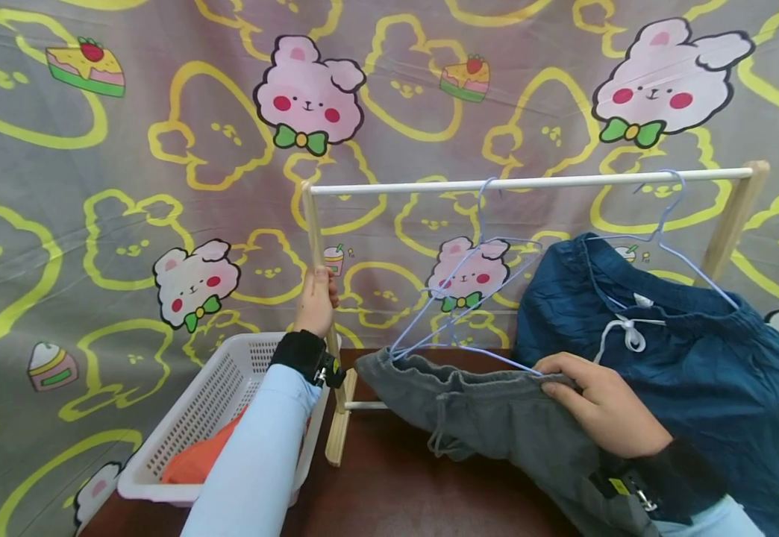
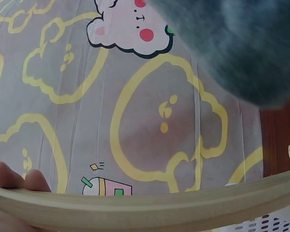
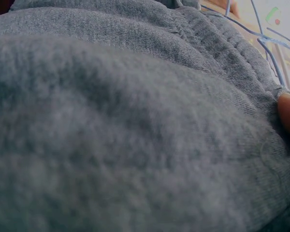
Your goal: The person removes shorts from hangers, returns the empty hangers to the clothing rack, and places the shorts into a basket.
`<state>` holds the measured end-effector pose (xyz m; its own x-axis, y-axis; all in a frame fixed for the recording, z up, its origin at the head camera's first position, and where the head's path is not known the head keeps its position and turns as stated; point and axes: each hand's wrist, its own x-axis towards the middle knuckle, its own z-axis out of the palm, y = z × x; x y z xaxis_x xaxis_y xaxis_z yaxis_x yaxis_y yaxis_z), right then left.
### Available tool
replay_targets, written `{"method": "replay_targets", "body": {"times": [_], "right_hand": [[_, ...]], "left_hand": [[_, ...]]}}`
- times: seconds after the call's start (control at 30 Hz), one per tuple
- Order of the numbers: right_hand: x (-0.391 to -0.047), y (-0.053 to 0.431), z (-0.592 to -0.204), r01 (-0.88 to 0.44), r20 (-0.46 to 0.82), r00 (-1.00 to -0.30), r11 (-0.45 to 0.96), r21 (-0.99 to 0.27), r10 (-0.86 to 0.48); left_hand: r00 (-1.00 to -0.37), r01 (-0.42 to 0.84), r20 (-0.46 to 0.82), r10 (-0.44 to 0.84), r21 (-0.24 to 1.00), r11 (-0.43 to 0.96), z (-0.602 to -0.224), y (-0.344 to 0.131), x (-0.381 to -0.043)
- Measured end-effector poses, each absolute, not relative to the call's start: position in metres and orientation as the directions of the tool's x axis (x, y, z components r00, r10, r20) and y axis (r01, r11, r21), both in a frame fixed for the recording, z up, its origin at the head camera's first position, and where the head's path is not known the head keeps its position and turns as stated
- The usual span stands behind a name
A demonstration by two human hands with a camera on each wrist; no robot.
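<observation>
My left hand (image 1: 317,302) grips the left wooden post (image 1: 314,224) of a small clothes rack, fingers wrapped round it. In the left wrist view, fingertips (image 2: 19,180) show behind that post. My right hand (image 1: 607,406) pinches the right end of the waistband of grey drawstring pants (image 1: 490,410), thumb on the near side. A lilac wire hanger (image 1: 490,355) sits inside the waistband, its hook free below the rod. Behind it, another lilac hanger (image 1: 481,212) hangs from the white rod (image 1: 396,188). Grey cloth (image 3: 135,121) fills most of the right wrist view.
Dark blue drawstring shorts (image 1: 685,373) hang on a lilac hanger (image 1: 661,224) at the rack's right. On the left, a white plastic basket (image 1: 188,414) holds an orange cloth (image 1: 201,455). A patterned curtain (image 1: 215,194) stands behind the dark red-brown table (image 1: 389,485).
</observation>
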<state>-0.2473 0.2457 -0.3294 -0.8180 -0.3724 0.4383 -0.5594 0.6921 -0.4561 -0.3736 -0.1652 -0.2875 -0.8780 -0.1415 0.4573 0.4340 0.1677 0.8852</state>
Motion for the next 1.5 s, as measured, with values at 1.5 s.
{"method": "replay_targets", "body": {"times": [1.5], "right_hand": [[-0.256,0.245,-0.338,-0.515,0.434,-0.847,0.681,-0.521,-0.308]], "left_hand": [[-0.811,0.471,0.582,-0.055,0.706,0.529,-0.293,-0.186,-0.316]]}}
